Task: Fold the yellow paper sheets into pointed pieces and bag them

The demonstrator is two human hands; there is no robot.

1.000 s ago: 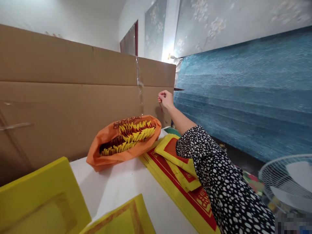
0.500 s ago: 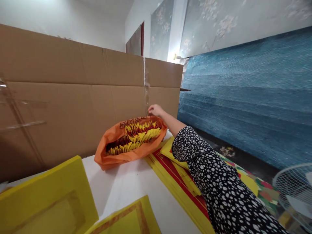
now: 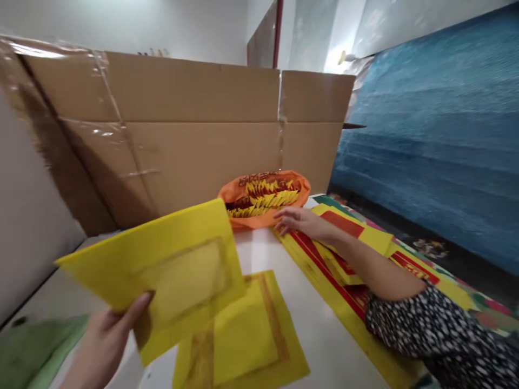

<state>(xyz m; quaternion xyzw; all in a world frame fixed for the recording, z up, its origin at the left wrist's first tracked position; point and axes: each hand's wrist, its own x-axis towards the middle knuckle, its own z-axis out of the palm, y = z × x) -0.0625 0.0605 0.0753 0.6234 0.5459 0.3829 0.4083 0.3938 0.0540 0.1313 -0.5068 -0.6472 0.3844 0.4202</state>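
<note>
My left hand is clamped on the lower edge of a yellow packet, thumb on the near face, and holds it tilted up over the left side of the white table. A yellow sheet with a brownish frame lies flat on the table, partly behind the packet. My right hand is apart from the left, fingers loosely bent and spread, at the front rim of the orange bag; I cannot tell if they touch it. The bag, filled with folded yellow-and-red papers, sits at the back by the cardboard
</note>
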